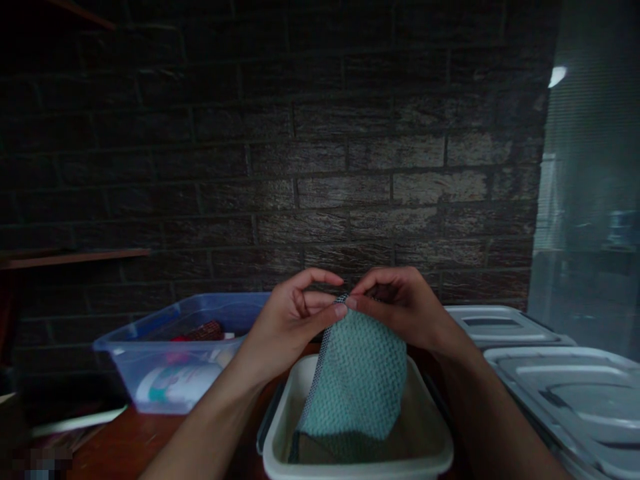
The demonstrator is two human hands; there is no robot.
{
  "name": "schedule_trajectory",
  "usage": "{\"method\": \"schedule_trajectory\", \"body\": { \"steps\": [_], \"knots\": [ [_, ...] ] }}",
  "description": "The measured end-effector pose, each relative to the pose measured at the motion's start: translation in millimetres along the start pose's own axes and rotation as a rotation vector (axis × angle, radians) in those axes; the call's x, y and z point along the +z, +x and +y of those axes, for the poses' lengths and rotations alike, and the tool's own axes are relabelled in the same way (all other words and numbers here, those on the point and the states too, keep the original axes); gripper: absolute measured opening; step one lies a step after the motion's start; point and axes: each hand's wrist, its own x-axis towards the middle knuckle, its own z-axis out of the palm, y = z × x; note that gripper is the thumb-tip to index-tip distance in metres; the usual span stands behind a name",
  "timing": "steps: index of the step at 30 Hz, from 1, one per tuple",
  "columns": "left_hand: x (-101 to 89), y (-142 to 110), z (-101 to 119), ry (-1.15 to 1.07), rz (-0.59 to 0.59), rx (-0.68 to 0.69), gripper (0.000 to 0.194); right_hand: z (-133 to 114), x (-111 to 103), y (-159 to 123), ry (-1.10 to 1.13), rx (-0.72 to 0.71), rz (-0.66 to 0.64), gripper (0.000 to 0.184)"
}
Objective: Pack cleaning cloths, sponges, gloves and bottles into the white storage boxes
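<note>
A teal textured cloth [363, 373] with a dark checked edging hangs from my fingers over a white plastic tub [357, 469]. My left hand [295, 313] pinches the cloth's top corner between thumb and fingers. Right beside it, my right hand [395, 303] pinches the same top edge, the two thumbs nearly meeting. The lower part of the cloth droops inside the tub, its dark-edged corner at the left. Part of the tub's inside is hidden behind the cloth.
A translucent blue bin [125, 373] holding a white bottle [177, 383] and other items stands at left on the brown wooden table [120, 443]. Lidded containers [575, 393] sit at right. Behind is a dark brick wall [320, 167]; a shelf edge [75, 258] juts out at left.
</note>
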Motion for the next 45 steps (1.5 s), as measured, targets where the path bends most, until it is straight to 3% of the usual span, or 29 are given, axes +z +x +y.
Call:
{"method": "schedule_trajectory", "body": {
  "steps": [5, 10, 17, 22, 25, 31, 39, 45],
  "knots": [
    [1.0, -1.3, -0.8, 0.01, 0.008, 0.012, 0.035, 2.8, -4.3, 1.2, 0.078, 0.038, 0.006, 0.022],
    [-4.7, 1.3, 1.1, 0.044, 0.048, 0.072, 0.035, 5.4, -17.5, 3.1, 0.114, 0.134, 0.03, 0.042],
    [-7.5, 6.1, -2.1, 0.064, 0.089, 0.114, 0.035, 7.4, -17.6, 2.9, 0.182, 0.147, 0.111, 0.026],
    [-3.1, 5.0, -4.0, 0.044, 0.113, 0.1, 0.031, 5.5, -11.2, 4.7, -0.03, -0.011, 0.192, 0.017],
    [-1.0, 4.9, -3.0, 0.027, 0.14, 0.099, 0.031, 2.9, -9.3, 4.3, -0.087, -0.047, 0.145, 0.016],
    [0.3, 3.4, -3.0, -0.008, 0.099, 0.073, 0.031, 5.0, -9.5, 2.6, -0.023, 0.099, 0.011, 0.02],
    [1.4, 3.5, -2.5, 0.063, 0.103, 0.071, 0.024, 6.4, -11.4, 4.0, -0.053, 0.019, 0.125, 0.015],
    [-0.1, 5.1, -4.7, 0.118, 0.161, 0.094, 0.032, 8.2, -13.5, 3.6, -0.013, 0.036, 0.067, 0.016]
  ]
}}
